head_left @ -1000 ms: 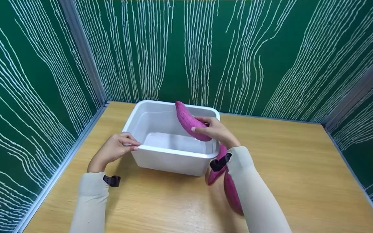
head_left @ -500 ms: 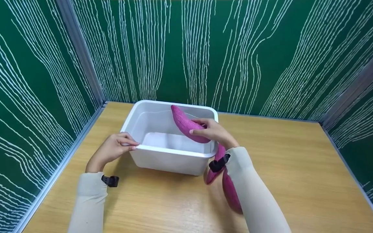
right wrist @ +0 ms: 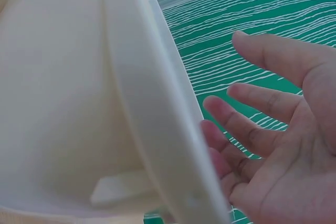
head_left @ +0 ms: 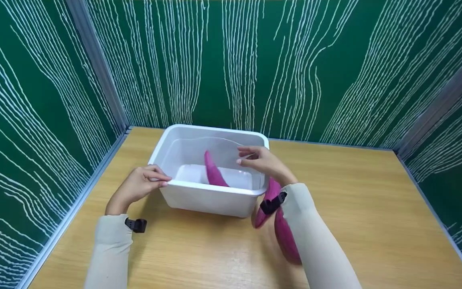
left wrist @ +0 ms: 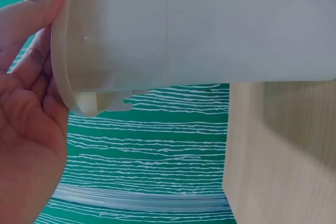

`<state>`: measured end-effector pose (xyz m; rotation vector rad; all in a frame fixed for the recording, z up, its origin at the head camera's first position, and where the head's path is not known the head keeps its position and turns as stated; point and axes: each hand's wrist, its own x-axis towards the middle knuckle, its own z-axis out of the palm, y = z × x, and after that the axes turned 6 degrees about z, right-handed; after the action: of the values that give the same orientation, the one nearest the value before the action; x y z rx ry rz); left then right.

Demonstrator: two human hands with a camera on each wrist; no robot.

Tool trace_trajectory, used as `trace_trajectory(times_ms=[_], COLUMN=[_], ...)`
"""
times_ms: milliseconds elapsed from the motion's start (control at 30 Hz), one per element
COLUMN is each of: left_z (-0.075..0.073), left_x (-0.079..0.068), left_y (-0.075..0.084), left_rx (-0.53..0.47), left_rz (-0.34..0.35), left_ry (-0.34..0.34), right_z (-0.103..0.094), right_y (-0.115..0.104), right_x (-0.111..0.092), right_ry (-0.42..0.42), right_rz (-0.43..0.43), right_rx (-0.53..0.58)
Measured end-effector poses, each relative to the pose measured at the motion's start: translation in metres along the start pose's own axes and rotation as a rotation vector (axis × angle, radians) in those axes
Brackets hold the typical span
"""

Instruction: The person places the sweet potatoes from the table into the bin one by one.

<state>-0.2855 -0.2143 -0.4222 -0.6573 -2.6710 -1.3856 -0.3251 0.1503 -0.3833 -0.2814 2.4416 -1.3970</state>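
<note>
My left hand (head_left: 140, 184) pinches the front left corner of the white plastic tub's rim (head_left: 211, 187); the left wrist view shows thumb and fingers on either side of the rim (left wrist: 60, 51). Above the tub's right side is my right hand (head_left: 264, 161), its fingers loosely spread and holding nothing. In the right wrist view, the right hand (right wrist: 278, 114) appears beside the rim with palm and fingers visible. A magenta sweet potato (head_left: 214, 171) leans inside the tub, its lower end hidden by the front wall.
Two more magenta objects lie on the wooden table (head_left: 375, 208) right of the tub: a tapered sweet potato (head_left: 262, 216) and a larger one (head_left: 286, 239), both partly covered by the right wrist or sleeve. Green walls with white lines (head_left: 243, 60) enclose the table.
My right hand has let go of the sweet potato, which has dropped into the tub. The left hand keeps its grip on the rim.
</note>
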Motion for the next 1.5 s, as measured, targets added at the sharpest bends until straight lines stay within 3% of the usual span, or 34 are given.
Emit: trace_trajectory(times_ms=[333, 933, 1500], left_z=[0.001, 0.001, 0.001], left_x=[0.000, -0.001, 0.000], left_y=[-0.002, -0.001, 0.001], left_rx=[-0.002, 0.027, 0.015], left_rz=[-0.063, -0.045, -0.078], left_ry=[-0.004, 0.001, -0.001], right_z=[-0.004, -0.021, -0.044], right_y=[0.001, 0.019, 0.061], right_x=[-0.005, -0.019, -0.043], right_ry=[0.034, 0.098, 0.179], right_rz=[0.034, 0.008, 0.007], right_rx=[0.028, 0.075, 0.106])
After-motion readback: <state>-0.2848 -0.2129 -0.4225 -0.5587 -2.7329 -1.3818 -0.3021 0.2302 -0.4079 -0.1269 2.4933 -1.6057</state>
